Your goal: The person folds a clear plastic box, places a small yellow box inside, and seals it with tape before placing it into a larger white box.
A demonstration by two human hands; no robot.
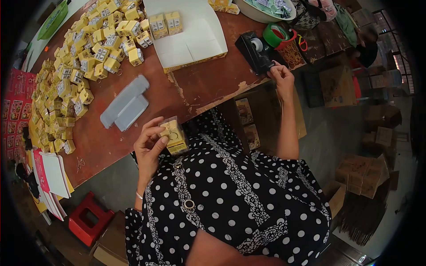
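Note:
Held in front of my chest is a small yellow box in clear plastic packaging (174,136), with a ring shape on its face. My left hand (148,146) is closed around its left side, thumb on the front. My right hand (282,79) is at the near end of a black tape dispenser (253,49), thumb and forefinger pinched at the tape's end; the strip itself is too thin to see clearly. Flat clear plastic sleeves (126,103) lie on the table left of the held box.
A large pile of small yellow boxes (84,66) covers the table's left side. An open white carton (191,42) holds two wrapped boxes (165,24). Beyond the dispenser are green tape (273,35), rubber bands (291,54) and a basin (266,13). A red stool (86,217) stands below.

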